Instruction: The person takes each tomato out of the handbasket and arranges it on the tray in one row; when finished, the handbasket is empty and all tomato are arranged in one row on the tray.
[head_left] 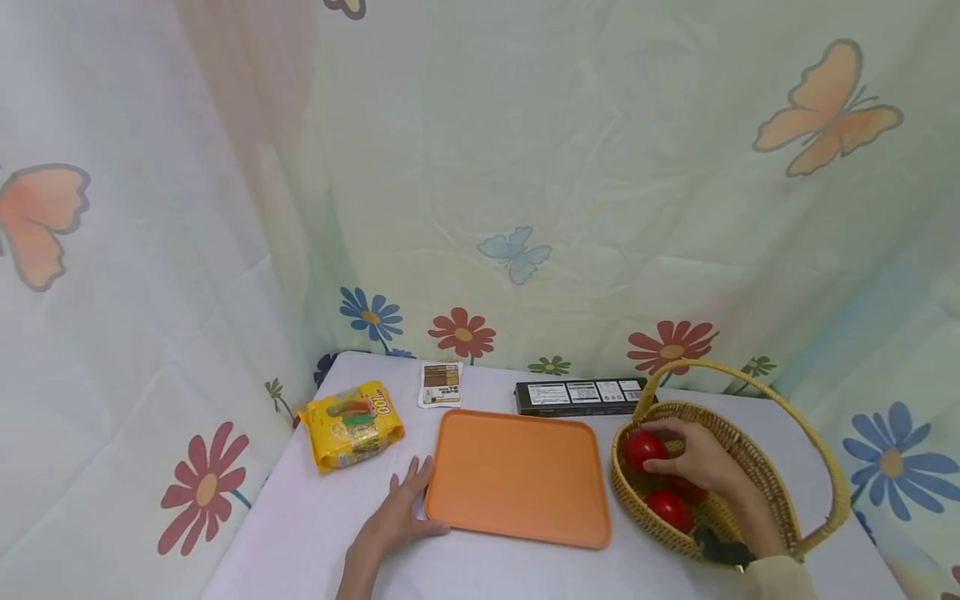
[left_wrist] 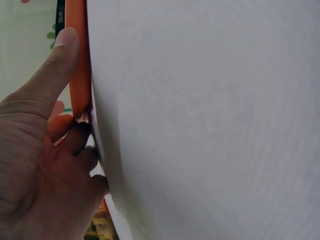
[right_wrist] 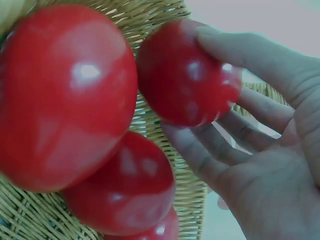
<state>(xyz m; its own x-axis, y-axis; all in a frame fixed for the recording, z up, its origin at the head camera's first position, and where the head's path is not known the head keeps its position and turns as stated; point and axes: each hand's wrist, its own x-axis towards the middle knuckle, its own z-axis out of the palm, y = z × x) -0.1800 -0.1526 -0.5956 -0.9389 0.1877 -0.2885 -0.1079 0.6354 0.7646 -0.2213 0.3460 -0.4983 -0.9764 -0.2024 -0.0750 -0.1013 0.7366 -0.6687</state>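
Note:
My right hand reaches into a woven basket. It grips a glossy red tomato, thumb on one side and fingers round the other. More tomatoes lie in the basket beside it; one shows nearer the front. At the left front corner of an orange tray rests my left hand, its fingers spread. In the left wrist view its thumb lies along the tray's rim. Part of that hand's fingers is hidden behind the tray edge.
A yellow food packet lies left of the tray, and a small white-and-brown packet behind it. A long black box sits at the back. The basket's tall handle arches over the right side. A dark object is near my right wrist.

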